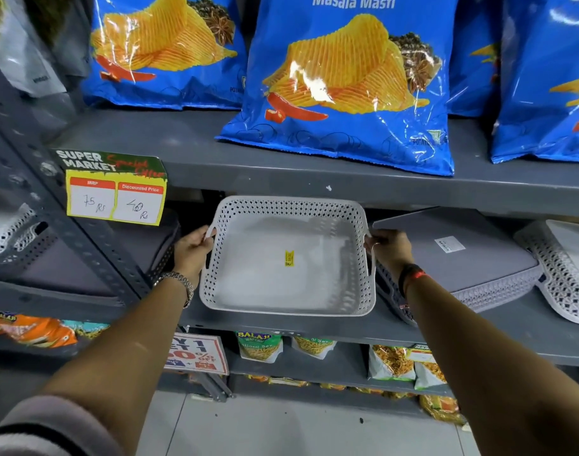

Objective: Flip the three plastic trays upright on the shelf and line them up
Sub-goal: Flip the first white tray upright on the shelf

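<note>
Two hands are seen in the head view: the left hand (192, 250) and the right hand (388, 248) are closed on the side handles of a white tray (281, 281), which is held open side up at the near edge of the shelf (498, 319). Right of it, a grey tray (462, 268) and another white tray (564, 278) are lying upside down.

Chip bag (344, 80): "Masala Masti"
Price tag (113, 189): "SUPER MARKET", "MRP" – 75 Rs, "Discounted Price" – 40 Rs
Snack packets (260, 345): "BALAJI"
Yellow tray sticker (289, 259): unreadable
</note>
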